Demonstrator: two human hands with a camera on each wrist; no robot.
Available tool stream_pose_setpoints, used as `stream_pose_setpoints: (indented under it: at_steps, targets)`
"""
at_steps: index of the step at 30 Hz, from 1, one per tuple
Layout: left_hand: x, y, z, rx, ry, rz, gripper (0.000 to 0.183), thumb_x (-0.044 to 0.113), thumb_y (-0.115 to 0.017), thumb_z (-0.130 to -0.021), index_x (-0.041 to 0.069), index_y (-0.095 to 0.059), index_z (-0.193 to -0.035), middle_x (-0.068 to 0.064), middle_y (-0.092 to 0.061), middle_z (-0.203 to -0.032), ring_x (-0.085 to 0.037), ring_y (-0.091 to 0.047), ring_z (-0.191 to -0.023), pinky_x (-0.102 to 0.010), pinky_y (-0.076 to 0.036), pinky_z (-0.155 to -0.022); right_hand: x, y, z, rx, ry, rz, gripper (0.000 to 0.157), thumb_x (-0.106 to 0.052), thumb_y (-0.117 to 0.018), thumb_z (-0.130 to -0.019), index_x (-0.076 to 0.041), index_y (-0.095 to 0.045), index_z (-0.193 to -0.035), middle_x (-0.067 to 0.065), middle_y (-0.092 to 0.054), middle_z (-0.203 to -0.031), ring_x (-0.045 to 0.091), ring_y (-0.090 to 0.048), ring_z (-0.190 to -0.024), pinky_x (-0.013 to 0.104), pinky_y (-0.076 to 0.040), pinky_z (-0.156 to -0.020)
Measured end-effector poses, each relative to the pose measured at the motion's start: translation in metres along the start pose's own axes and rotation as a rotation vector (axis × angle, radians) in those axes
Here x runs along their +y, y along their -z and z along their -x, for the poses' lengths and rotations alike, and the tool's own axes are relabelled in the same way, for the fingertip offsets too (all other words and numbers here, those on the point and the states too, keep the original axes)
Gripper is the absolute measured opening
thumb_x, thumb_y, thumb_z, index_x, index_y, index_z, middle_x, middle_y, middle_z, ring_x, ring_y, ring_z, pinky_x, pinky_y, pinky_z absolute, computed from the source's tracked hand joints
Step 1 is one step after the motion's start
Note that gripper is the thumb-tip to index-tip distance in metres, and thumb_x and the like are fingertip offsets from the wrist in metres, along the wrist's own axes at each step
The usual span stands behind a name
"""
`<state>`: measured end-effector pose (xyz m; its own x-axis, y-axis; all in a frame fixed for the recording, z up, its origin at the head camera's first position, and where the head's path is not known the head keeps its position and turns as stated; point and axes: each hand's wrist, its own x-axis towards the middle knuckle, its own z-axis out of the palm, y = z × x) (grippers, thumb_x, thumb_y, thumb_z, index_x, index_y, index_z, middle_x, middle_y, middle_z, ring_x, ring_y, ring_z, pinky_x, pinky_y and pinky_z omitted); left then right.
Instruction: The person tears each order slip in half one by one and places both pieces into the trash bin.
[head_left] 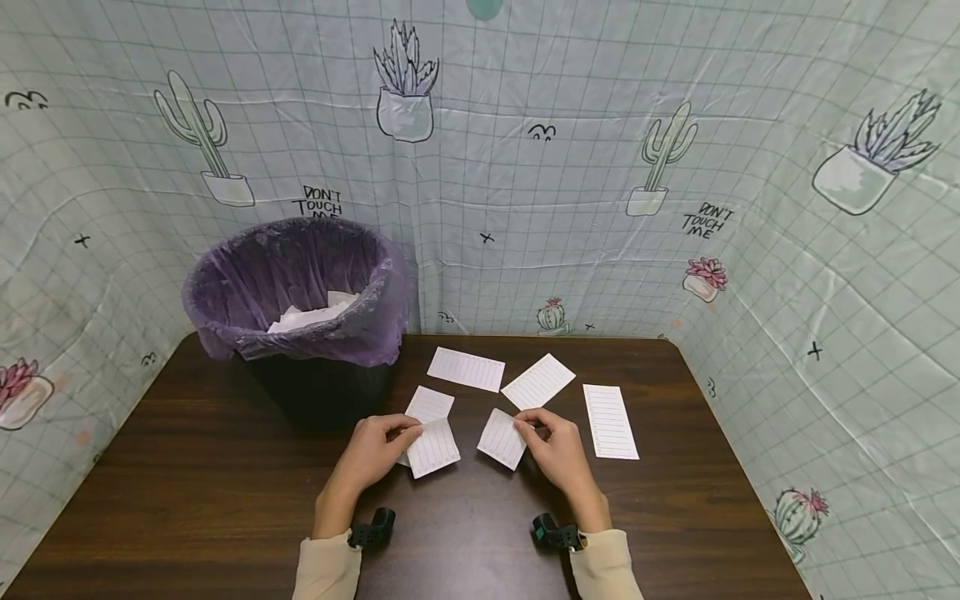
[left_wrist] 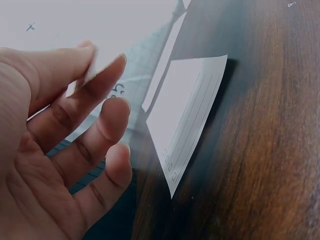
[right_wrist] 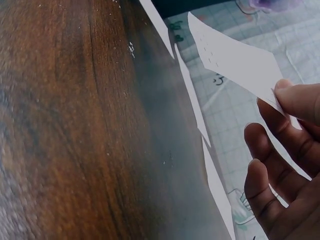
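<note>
Between thumb and forefinger, my left hand (head_left: 375, 454) pinches a piece of white lined paper (head_left: 435, 448) by its upper left corner. Another lined piece (head_left: 431, 403) lies on the table just behind it, partly covered. My right hand (head_left: 553, 447) pinches a similar small lined piece (head_left: 500, 440) by its right side, held up off the table in the right wrist view, where the paper (right_wrist: 240, 60) looks slightly bent. A gap separates the two held pieces. In the left wrist view, the left hand's (left_wrist: 65, 115) other fingers are loosely bent.
Three lined paper slips lie behind and to the right: a left one (head_left: 466, 369), a middle one (head_left: 538, 382) and a right one (head_left: 611, 422). A black bin with a purple liner (head_left: 360, 337) stands at back left, with white papers (head_left: 311, 317) inside. A patterned curtain (head_left: 487, 167) surrounds the brown table (head_left: 675, 517).
</note>
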<state>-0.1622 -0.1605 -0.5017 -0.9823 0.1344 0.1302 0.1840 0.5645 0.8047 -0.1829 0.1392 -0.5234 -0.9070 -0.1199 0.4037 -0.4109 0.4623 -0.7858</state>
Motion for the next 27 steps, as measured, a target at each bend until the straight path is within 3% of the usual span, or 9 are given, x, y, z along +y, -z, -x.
stream_pose_setpoints:
  at_steps: [7, 27]
  targets:
    - [0.0016, 0.002, 0.0001, -0.011, 0.004, 0.016, 0.012, 0.017, -0.072, -0.097, 0.01, -0.08, -0.102, 0.0, -0.074, -0.087, -0.007, -0.052, -0.071, -0.023, -0.044, -0.067, 0.0001, 0.0007, 0.0003, -0.014, -0.01, 0.004, 0.005, -0.008, -0.075, -0.094, -0.004, -0.076, -0.093, 0.005, -0.073, -0.082, 0.0, -0.055, -0.062, 0.021, -0.046, -0.055]
    - [0.0037, 0.0012, 0.0002, -0.014, 0.007, 0.02, 0.012, 0.016, -0.072, -0.097, 0.009, -0.08, -0.102, 0.003, -0.066, -0.078, -0.007, -0.047, -0.067, -0.023, -0.039, -0.063, -0.0008, 0.0023, 0.0001, -0.029, -0.014, 0.009, 0.005, -0.01, -0.075, -0.094, -0.005, -0.077, -0.094, 0.002, -0.072, -0.079, -0.001, -0.048, -0.057, 0.02, -0.04, -0.052]
